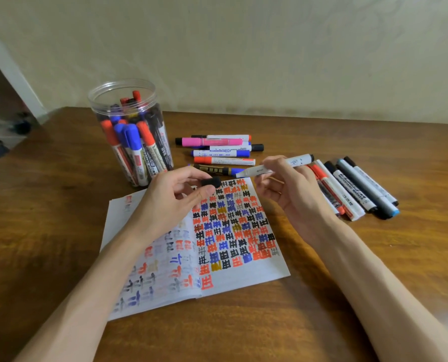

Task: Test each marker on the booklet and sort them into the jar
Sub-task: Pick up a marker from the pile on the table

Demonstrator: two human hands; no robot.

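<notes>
While the left hand [170,197] pinches the black cap [211,182] between thumb and fingers, the right hand [290,189] grips the uncapped marker [300,160] mid-barrel, tip aimed left above the far edge of the booklet [259,262], seemingly poised for a test stroke. Part-filled with markers, the jar [128,142] stands rear left, within easy reach; loose markers, presumably untested, lie in a rear row [222,150] and a right group [358,189] on the table [60,231]
</notes>
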